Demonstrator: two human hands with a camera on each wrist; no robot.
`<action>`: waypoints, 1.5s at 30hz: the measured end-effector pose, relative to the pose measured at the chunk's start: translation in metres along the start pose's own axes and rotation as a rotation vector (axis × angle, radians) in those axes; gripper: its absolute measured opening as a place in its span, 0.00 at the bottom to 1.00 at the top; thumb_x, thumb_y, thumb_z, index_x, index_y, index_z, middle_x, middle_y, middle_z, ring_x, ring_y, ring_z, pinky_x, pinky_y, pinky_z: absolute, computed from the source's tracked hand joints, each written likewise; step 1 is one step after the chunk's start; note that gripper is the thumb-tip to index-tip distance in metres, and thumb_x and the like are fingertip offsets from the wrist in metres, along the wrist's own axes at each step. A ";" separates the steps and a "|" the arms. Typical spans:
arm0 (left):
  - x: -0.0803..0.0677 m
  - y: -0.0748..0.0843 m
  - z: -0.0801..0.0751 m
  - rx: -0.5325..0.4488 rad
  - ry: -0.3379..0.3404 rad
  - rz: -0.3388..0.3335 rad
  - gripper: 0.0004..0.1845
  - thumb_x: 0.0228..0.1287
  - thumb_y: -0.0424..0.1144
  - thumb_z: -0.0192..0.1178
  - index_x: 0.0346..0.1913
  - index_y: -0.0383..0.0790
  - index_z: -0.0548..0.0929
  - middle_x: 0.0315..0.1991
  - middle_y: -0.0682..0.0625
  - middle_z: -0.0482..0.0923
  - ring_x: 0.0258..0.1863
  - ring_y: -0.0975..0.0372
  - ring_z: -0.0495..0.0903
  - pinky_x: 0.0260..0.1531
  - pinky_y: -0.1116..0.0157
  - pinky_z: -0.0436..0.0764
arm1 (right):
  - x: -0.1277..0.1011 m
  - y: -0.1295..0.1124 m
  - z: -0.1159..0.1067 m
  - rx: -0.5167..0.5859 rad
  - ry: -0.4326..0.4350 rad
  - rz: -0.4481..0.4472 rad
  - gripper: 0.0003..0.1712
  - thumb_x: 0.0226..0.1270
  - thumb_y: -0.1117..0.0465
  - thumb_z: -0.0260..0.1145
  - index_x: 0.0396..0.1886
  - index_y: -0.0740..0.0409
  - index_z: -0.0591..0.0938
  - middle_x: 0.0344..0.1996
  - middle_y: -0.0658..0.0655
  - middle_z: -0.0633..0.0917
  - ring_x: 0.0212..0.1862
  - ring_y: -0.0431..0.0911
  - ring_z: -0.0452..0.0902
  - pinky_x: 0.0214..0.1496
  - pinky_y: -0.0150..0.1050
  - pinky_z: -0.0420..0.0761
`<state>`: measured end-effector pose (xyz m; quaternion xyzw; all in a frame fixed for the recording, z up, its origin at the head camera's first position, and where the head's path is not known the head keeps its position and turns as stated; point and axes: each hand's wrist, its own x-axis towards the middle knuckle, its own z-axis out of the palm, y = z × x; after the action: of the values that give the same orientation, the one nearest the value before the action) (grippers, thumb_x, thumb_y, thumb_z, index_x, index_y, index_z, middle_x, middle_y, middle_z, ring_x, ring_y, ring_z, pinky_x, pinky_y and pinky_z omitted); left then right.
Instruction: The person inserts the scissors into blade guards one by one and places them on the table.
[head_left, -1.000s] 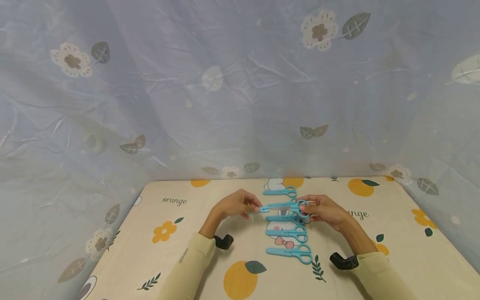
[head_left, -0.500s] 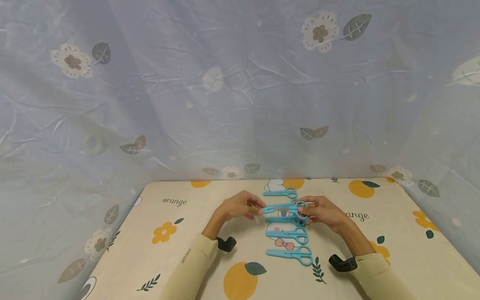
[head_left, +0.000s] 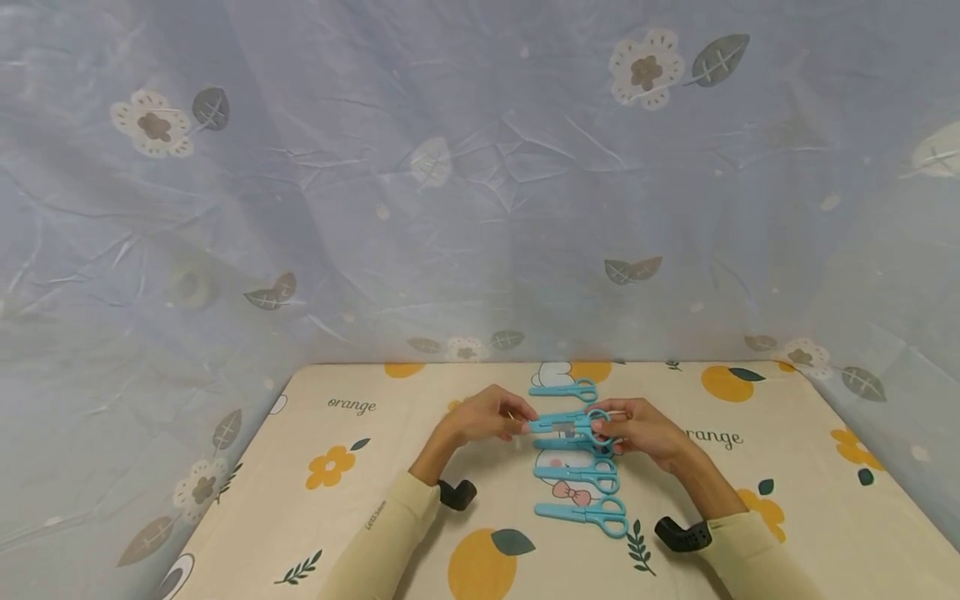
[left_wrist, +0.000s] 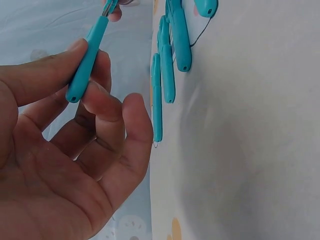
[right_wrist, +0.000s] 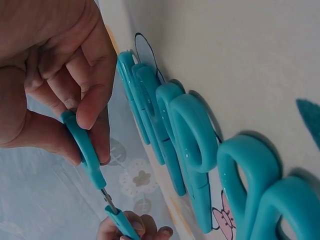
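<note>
- The left hand (head_left: 486, 415) pinches the blue plastic sheath (left_wrist: 87, 57), now drawn slightly off the blade.
- Smooth, rounded scissors (head_left: 573, 423) hang between both hands, above three pairs (head_left: 579, 477).
- The right hand (head_left: 642, 427) grips the looped handle (right_wrist: 82, 145).

right hand (right_wrist: 50, 75) | fingers (right_wrist: 90, 107) pinch scissors (right_wrist: 85, 150) handle | more scissors (right_wrist: 192, 145) beside
</note>
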<state>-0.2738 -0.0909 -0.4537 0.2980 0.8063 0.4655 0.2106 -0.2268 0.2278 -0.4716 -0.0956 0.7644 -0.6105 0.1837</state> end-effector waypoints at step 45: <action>0.002 0.005 0.019 -0.053 0.030 0.000 0.10 0.71 0.26 0.66 0.50 0.25 0.90 0.43 0.40 0.92 0.36 0.47 0.87 0.36 0.69 0.84 | -0.001 0.000 0.016 -0.088 0.058 -0.077 0.26 0.77 0.61 0.70 0.66 0.73 0.79 0.31 0.48 0.89 0.32 0.41 0.80 0.31 0.36 0.81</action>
<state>-0.2622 -0.0753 -0.4590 0.2852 0.7968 0.4911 0.2064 -0.2199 0.2137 -0.4741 -0.1151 0.7914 -0.5854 0.1334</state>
